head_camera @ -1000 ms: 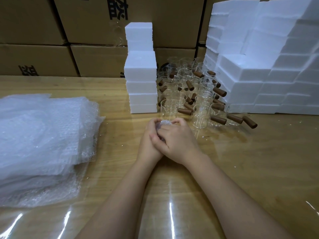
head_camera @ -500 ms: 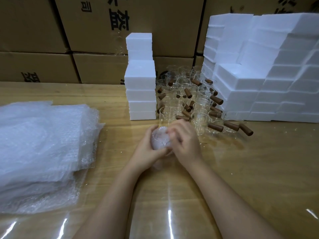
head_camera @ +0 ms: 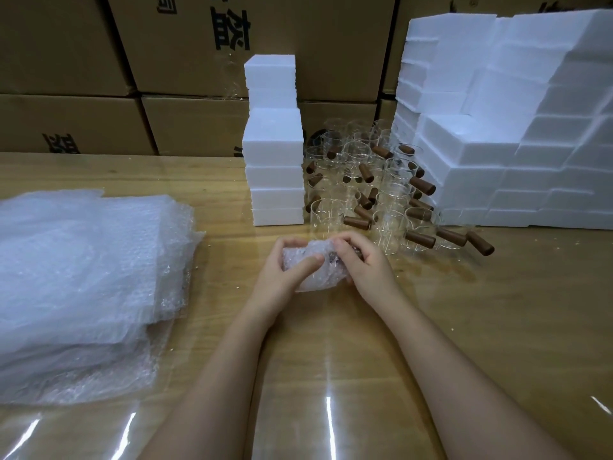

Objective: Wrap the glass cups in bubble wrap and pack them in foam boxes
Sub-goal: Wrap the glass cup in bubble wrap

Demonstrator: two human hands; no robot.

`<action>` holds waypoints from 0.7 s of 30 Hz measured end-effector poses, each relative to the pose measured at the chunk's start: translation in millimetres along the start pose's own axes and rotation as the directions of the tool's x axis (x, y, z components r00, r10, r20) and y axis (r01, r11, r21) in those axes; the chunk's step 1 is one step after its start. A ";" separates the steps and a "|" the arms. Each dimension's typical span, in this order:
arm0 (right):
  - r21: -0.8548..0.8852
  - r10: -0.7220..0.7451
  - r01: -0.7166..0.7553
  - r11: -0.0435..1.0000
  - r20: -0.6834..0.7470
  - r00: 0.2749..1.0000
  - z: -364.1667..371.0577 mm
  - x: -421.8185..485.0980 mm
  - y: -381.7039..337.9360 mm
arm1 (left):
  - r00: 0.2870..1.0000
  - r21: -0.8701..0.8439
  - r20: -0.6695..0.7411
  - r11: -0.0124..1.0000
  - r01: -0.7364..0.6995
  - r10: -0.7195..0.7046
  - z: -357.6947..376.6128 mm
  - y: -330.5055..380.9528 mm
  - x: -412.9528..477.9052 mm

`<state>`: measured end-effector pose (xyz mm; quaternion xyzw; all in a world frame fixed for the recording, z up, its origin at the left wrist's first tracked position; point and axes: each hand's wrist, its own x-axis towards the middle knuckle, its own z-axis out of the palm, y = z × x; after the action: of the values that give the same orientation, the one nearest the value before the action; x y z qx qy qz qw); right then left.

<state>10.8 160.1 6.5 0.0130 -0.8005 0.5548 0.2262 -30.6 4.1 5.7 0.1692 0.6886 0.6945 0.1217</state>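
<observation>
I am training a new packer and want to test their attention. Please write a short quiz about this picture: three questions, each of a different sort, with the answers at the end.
1. True or false: the left hand and the right hand both hold the wrapped cup.
2. Where does the pile of bubble wrap sheets lie? A: to the person's left. B: to the person's right. C: under the hands.
3. Fill in: the unwrapped glass cups stand between two stacks of white ______.

Key: 1 true; 2 A; 3 foam boxes.
</observation>
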 end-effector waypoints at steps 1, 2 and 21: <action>0.019 0.008 -0.009 1.000 0.012 1.000 -0.3 -0.1 0.2 | 1.000 0.002 -0.001 1.000 -0.006 0.006 0.5 0.5 -0.2; 0.045 0.020 -0.021 0.999 0.021 1.000 -0.1 -0.5 0.3 | 1.000 -0.002 -0.004 1.000 -0.010 0.010 0.6 0.6 -0.3; -0.440 -0.039 -0.022 0.898 -0.129 0.991 5.1 -1.9 -9.2 | 0.937 0.507 0.002 0.807 -0.302 0.349 14.0 -6.9 -4.8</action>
<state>13.3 151.6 12.5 -0.0726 -0.8880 0.3581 0.2792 -21.0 15.2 -1.6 0.2785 0.8100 0.5100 -0.0787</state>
